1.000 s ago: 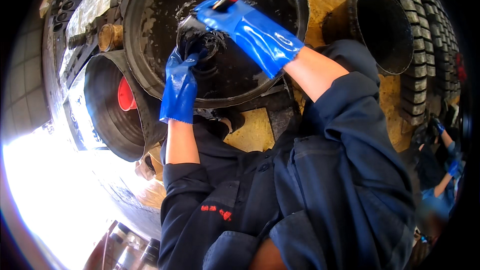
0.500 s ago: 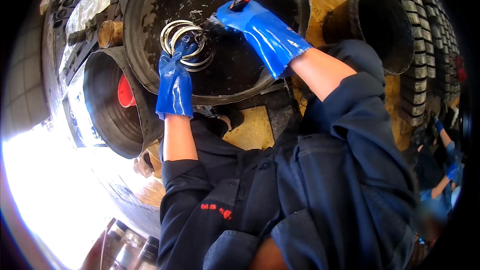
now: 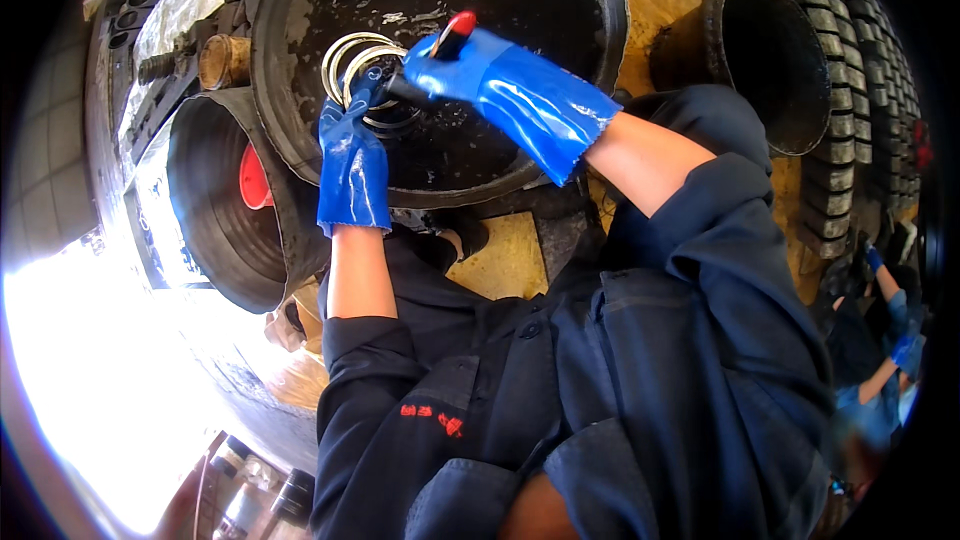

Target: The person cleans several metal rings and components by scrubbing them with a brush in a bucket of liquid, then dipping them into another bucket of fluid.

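Over a large black basin (image 3: 470, 192) of dark liquid, my left hand (image 3: 353, 165), in a blue rubber glove, is closed on several shiny metal rings (image 3: 328, 65). The rings overlap and stand up from its fingers, and their lower parts are partly hidden. My right hand (image 3: 490, 75), gloved in blue too, grips a brush (image 3: 461, 25) whose red-tipped black handle sticks up past the thumb. Its dark head meets the rings beside my left fingers, and the bristles are hard to make out.
To the left of the basin a dark tub (image 3: 205, 200) lies tilted with a red container (image 3: 255, 177) inside. A black bucket (image 3: 700, 50) stands to the right, beside treaded rubber tracks (image 3: 835, 100). Another person's blue-gloved hand (image 3: 905, 348) shows at the far right.
My right hand has moved left and down with the brush, from beside the rings onto them. The left hand stays nearly in place, still holding the rings.
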Motion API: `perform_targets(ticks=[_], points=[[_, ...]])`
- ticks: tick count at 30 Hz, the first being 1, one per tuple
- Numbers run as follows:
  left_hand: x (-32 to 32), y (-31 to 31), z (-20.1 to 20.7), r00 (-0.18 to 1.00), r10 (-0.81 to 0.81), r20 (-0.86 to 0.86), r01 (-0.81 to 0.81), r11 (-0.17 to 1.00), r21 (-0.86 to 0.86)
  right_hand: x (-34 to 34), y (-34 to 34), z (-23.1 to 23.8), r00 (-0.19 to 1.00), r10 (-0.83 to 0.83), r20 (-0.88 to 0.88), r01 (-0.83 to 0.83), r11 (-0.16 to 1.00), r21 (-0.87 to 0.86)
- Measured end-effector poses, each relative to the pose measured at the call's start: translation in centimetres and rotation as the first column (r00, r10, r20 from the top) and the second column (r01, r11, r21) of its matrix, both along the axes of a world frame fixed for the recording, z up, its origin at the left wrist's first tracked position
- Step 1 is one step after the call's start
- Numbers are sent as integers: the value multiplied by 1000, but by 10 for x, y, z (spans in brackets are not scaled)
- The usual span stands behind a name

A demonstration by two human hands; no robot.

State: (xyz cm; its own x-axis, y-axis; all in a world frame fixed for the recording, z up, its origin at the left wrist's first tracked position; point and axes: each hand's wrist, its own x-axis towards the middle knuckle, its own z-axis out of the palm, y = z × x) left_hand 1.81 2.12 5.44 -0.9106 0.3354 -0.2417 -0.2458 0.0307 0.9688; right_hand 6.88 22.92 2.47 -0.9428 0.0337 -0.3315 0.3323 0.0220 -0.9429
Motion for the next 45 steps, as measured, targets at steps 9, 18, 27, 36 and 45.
perform_targets(ticks=[9, 18, 27, 36, 45], points=[[-8, -13, -19, 992, 15, 122, -43, 972, 229, -1, 13, -31, 974, -205, -97, 227, 885, 406], [-15, -31, -27, 991, -116, 63, 115, 993, 20, -33, 49, -30, 987, -159, -8, 155, 949, 274], [-38, -27, -33, 939, -181, 291, 104, 959, 262, -24, 58, 6, 958, -280, -59, 282, 958, 42], [-43, -33, -42, 916, -54, 397, -33, 977, 209, 0, 43, -19, 844, -441, 306, 524, 800, -292], [-51, -51, -59, 930, -6, 369, -88, 968, 235, 24, 40, -12, 849, -412, 330, 515, 786, -342]])
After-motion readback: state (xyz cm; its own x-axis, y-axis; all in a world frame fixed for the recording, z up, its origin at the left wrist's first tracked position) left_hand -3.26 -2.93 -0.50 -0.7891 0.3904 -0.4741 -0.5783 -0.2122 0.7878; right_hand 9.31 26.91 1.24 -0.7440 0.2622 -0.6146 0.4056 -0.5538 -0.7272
